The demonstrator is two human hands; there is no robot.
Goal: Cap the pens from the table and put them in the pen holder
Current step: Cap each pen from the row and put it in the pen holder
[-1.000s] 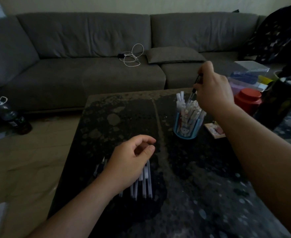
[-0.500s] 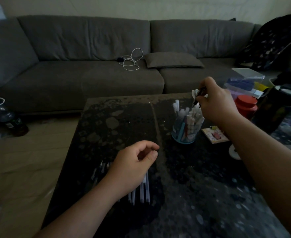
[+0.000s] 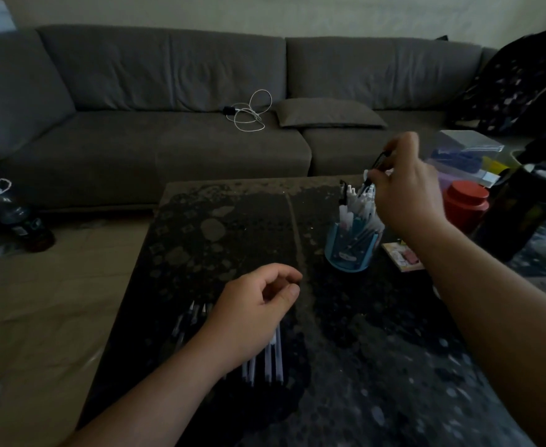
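Here the right hand (image 3: 407,195) pinches a black-capped pen (image 3: 376,166) above the blue pen holder (image 3: 350,250), its long axis steeply tilted, cap toward 1 o'clock. The left hand (image 3: 252,314) hovers loosely curled, holding nothing, over loose pens (image 3: 273,359) lying lengthwise toward 12 o'clock near the counter's (image 3: 362,366) left edge; dark surface lies between them.

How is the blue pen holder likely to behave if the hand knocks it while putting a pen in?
The pen holder looks top-heavy: pens stand well above its rim, so it may tip. It seems light plastic, so it may slide on the table.
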